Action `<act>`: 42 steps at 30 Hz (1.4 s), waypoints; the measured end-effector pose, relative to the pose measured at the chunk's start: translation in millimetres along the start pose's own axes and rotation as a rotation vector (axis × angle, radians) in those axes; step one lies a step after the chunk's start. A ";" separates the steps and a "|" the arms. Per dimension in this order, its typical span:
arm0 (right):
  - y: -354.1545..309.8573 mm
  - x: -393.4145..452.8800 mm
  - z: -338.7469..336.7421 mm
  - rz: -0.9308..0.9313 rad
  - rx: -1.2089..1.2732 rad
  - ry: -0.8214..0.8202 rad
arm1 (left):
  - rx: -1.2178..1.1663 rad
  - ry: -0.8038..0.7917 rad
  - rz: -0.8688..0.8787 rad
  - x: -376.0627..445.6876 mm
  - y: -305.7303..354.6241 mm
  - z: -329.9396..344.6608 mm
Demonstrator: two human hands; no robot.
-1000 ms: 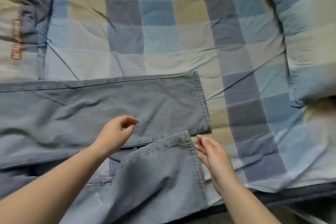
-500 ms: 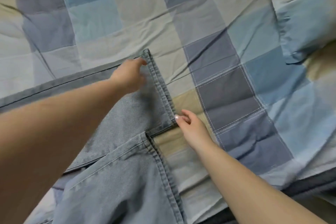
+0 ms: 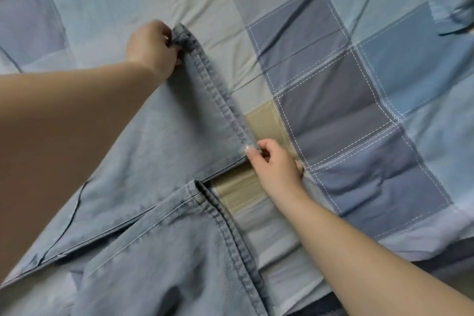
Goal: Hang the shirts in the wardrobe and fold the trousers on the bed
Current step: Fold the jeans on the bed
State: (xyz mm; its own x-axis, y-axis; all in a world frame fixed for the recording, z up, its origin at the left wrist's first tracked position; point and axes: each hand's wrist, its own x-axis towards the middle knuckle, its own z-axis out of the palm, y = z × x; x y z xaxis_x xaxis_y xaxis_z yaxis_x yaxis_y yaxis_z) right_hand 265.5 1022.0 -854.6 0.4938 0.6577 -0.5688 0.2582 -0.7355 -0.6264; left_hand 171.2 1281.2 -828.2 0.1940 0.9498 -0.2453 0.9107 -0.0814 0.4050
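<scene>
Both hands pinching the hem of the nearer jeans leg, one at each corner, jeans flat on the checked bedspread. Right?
Wrong leg. The head view shows the left hand and right hand pinching the hem corners of the farther jeans leg; the nearer leg lies untouched. The rest holds: jeans flat on the checked bedspread.

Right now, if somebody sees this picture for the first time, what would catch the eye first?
First the pale blue trousers, spread over the checked bedcover. The left hand pinches the far corner of one leg's hem and the right hand pinches the near corner. The other leg lies nearer, at the bottom.
</scene>
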 end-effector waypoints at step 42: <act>91.8 -215.0 -26.7 0.101 0.303 0.172 | 0.051 -0.350 0.279 -210.7 -11.3 -7.5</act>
State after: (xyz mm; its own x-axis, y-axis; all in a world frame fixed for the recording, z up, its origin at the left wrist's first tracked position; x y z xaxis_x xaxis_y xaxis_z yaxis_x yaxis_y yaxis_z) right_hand 205.3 808.6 -775.6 0.6431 0.5281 -0.5545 -0.0443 -0.6972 -0.7155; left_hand 117.3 1084.2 -774.5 0.5381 0.7312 -0.4193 0.8212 -0.3427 0.4562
